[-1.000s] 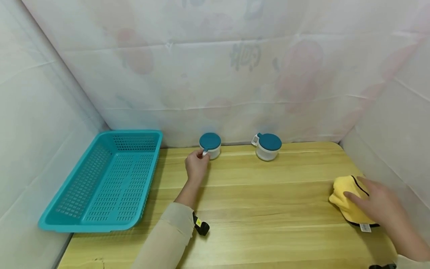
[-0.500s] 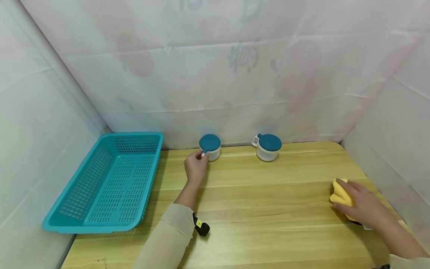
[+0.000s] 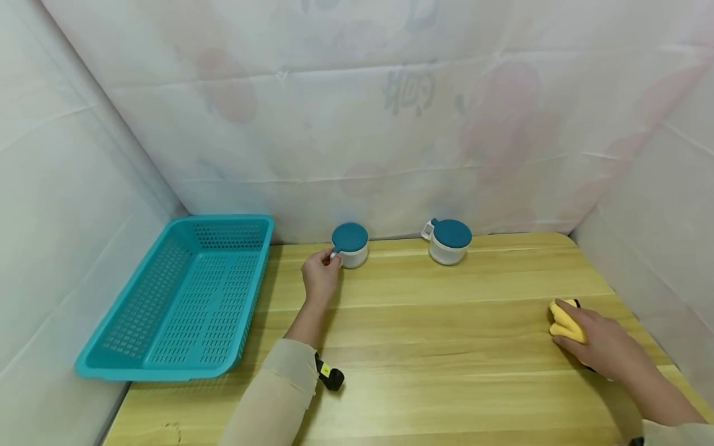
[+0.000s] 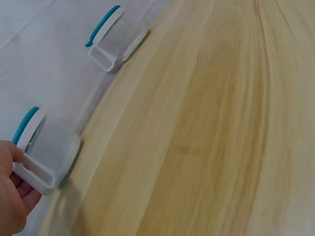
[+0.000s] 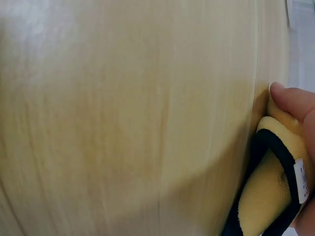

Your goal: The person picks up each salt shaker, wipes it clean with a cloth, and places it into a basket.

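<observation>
My left hand pinches the white handle of a clear jar with a blue lid, which stands upright on the table by the back wall. A second jar of the same kind stands to its right, its handle turned left. At the right side of the table my right hand grips a bunched yellow cloth. The right wrist view shows the cloth's black edging and a white tag; part of the cloth is hidden under the palm.
A turquoise perforated basket stands on the left of the wooden table. Fabric walls enclose the back and both sides.
My right hand has closed round the yellow cloth, which was spread flatter and is now bunched under the fingers. The left hand still holds the jar's handle and has hardly moved.
</observation>
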Demonstrator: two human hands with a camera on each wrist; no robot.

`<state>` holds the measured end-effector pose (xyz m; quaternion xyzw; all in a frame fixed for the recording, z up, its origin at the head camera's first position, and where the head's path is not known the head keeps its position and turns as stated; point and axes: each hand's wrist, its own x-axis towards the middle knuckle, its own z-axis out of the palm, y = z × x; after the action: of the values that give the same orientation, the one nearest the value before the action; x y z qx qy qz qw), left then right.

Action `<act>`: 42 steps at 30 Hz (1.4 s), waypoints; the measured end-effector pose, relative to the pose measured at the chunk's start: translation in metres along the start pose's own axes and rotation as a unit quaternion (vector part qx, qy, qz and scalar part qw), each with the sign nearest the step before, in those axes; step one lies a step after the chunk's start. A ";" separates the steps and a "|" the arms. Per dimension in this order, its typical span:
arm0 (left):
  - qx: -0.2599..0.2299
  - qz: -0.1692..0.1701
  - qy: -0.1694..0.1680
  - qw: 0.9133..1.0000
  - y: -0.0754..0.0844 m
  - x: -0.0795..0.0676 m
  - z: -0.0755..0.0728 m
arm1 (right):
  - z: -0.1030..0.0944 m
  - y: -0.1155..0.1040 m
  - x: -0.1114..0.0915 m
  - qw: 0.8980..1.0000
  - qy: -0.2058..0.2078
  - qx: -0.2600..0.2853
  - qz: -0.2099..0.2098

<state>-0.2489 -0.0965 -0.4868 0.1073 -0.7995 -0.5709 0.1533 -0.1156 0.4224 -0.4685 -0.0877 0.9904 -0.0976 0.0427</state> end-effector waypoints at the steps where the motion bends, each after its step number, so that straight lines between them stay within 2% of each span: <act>1: -0.001 0.001 -0.006 1.000 0.000 0.000 -0.002 | 0.000 0.001 0.001 1.000 -0.003 -0.001 0.002; 9: 0.006 -0.011 -0.073 0.997 -0.004 -0.004 -0.016 | 0.001 0.001 0.001 1.000 -0.020 -0.004 0.023; 15: 0.019 -0.014 -0.101 0.995 -0.008 -0.011 -0.024 | 0.008 -0.004 -0.001 1.000 -0.022 0.014 0.016; 19: 0.024 -0.008 -0.128 0.991 -0.007 -0.015 -0.031 | 0.011 -0.005 0.002 1.000 -0.020 -0.020 0.012; 23: 0.024 -0.016 -0.153 0.988 -0.007 -0.018 -0.039 | 0.013 -0.009 0.008 0.998 -0.025 -0.050 0.014; 28: 0.019 -0.010 -0.164 0.986 -0.008 -0.023 -0.046 | 0.014 -0.014 0.013 0.998 -0.023 -0.055 -0.001; 35: 0.014 -0.018 -0.167 0.986 -0.012 -0.032 -0.052 | 0.016 -0.007 0.014 0.998 -0.009 -0.038 -0.039; 42: 0.006 0.001 -0.173 0.985 -0.013 -0.033 -0.053 | 0.013 0.002 0.018 0.999 -0.011 -0.026 -0.042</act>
<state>-0.1987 -0.1361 -0.4873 0.0074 -0.8172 -0.5762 0.0129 -0.1326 0.4189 -0.4832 -0.1311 0.9876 -0.0723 0.0467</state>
